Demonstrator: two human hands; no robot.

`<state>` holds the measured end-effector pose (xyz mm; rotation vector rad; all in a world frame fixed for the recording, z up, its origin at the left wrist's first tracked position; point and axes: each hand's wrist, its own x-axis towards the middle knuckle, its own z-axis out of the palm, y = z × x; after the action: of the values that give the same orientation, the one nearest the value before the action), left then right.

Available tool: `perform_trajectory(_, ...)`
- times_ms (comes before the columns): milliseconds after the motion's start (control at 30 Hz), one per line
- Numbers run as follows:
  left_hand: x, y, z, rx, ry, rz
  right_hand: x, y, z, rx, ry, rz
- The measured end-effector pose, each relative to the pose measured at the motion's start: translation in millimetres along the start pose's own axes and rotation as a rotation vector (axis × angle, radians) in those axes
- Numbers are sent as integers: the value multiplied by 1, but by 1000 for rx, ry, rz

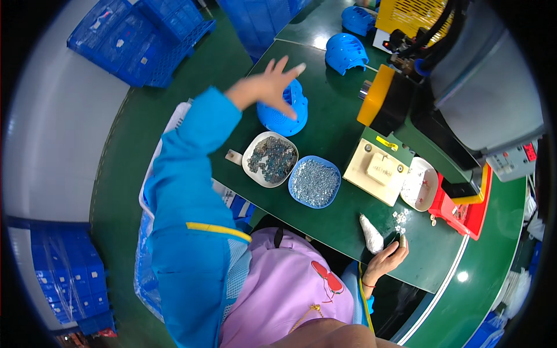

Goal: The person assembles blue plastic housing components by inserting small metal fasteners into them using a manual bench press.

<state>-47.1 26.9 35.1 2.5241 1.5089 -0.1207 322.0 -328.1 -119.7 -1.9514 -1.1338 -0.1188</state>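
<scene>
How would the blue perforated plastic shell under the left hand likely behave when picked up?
The blue shell looks like moulded plastic full of holes, so probably stiff and light for its size. Its domed shape rests on the green table, so it may rock or slide if pushed. The left hand is spread over it; whether it touches is unclear.

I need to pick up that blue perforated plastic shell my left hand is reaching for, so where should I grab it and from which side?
Probably by the upper rim of the blue shell, coming from above where the left hand hovers. It lies as a curved, slotted dome on the green table, so fingers can hook over the edge or into a slot.
</scene>
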Motion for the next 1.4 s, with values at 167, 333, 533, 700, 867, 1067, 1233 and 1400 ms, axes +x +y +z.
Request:
perform_trajectory(167,-37,10,52,-93,155,-63,-11,6,0,12,-29,17)
perform_trajectory(333,-65,0,46,-288,573,-116,-15,1,-24,46,108,9)
perform_trajectory(533,-118,54,60,-1600,587,284,-5,-100,-40,440,-86,-124)
perform_trajectory(700,-170,152,135,-1302,146,480,-25,-143,15,1637,-902,1267)
perform_trajectory(867,-158,133,124,-1171,146,545,-47,-93,6,1441,-727,1063)
perform_trajectory(1067,-81,88,131,-531,376,162,-45,-75,-5,1218,-631,782)
perform_trajectory(1233,-50,87,134,-482,115,93,-49,-70,-9,1189,-650,765)
perform_trajectory(1400,-37,85,133,-398,60,105,-47,-73,-5,1160,-616,734)
